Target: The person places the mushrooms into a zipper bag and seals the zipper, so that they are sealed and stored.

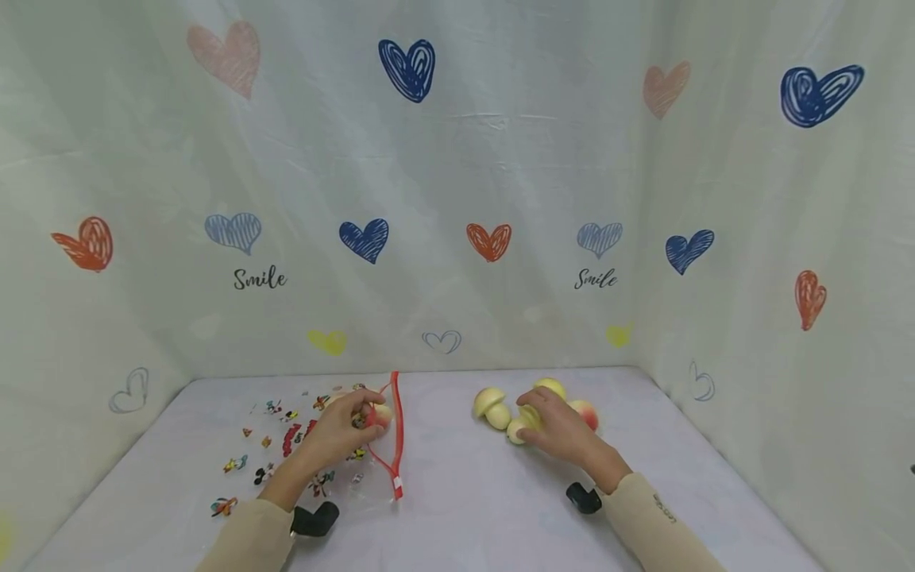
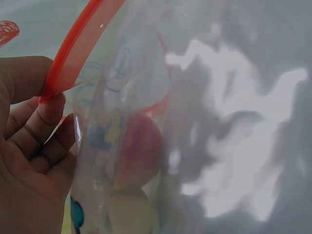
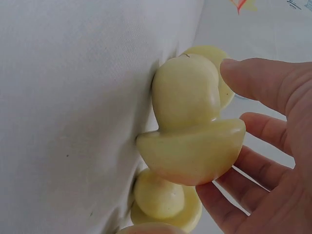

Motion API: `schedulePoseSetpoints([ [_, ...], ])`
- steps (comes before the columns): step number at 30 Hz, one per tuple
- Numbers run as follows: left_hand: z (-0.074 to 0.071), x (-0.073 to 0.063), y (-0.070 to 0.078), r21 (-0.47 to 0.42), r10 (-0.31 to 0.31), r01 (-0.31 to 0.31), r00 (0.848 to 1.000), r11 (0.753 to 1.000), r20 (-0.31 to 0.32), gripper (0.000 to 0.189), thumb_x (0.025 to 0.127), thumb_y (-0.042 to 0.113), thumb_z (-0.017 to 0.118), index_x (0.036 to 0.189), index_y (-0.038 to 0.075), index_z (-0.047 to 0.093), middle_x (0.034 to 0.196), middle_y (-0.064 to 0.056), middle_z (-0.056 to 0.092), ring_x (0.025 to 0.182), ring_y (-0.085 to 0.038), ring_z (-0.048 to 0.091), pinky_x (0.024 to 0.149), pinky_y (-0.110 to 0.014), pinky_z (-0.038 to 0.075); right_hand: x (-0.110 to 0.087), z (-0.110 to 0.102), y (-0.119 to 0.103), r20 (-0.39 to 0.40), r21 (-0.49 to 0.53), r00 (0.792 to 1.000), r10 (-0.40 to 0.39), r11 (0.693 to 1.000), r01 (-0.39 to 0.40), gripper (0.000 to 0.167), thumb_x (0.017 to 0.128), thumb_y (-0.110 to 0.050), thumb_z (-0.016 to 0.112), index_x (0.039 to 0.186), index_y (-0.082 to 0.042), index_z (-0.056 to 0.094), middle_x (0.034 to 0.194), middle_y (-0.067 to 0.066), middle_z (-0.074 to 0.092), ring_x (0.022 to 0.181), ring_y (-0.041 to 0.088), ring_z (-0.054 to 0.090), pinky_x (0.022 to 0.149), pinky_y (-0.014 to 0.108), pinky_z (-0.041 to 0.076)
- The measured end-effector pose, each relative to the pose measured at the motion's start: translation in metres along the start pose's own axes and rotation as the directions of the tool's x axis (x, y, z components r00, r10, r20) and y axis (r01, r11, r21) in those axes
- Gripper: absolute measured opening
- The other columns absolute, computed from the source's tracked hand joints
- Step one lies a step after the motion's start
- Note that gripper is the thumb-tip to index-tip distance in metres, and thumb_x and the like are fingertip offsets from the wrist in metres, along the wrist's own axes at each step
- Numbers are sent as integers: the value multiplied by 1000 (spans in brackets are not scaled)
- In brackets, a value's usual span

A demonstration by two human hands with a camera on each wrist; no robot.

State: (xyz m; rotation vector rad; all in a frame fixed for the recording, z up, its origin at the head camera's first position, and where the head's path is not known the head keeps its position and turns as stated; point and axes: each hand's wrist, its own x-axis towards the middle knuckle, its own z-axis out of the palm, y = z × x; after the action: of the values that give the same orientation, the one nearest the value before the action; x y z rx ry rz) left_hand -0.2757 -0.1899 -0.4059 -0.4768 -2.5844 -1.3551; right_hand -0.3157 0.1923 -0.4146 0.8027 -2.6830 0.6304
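Observation:
My left hand (image 1: 341, 429) pinches the red zip edge of a clear zip bag (image 1: 398, 429) printed with small colourful cartoon figures. Through its plastic, a pink-red peach (image 2: 141, 151) shows in the left wrist view, with a pale yellow piece (image 2: 131, 214) below it. Over on the right, my right hand (image 1: 561, 429) reaches over a pale yellow mushroom (image 3: 190, 151) lying on its side. Spread fingers meet the edge of its cap, while the thumb (image 3: 253, 80) is beside the stem, a little apart from it.
Another mushroom (image 1: 493, 407) lies left of my right hand. Behind that hand is a yellow rounded piece (image 1: 550, 387), and a red-and-yellow peach (image 1: 586, 415) sits to its right. A white curtain (image 1: 443, 175) with printed hearts closes off the table's back and sides.

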Motion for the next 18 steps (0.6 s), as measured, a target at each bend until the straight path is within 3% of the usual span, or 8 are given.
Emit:
schedulePoseSetpoints([
  [11,0,0,0,7,1,-1,1000,1000,3,35,82,11,75,115,8,62,83,-1,51,94,-21,53,72,-30,44,-1,0,1,6,-3,1000,28,1000,-28,45,76,-20,78,115,-8,60,120,9,55,124,32,46,96,44,42],
  [18,0,0,-1,12,6,-6,1000,1000,6,36,81,10,75,114,8,62,82,0,51,93,-21,53,71,-29,44,-1,4,5,9,-38,1000,1,999,-1,46,76,-20,79,116,-9,60,119,7,55,127,33,43,96,43,42],
])
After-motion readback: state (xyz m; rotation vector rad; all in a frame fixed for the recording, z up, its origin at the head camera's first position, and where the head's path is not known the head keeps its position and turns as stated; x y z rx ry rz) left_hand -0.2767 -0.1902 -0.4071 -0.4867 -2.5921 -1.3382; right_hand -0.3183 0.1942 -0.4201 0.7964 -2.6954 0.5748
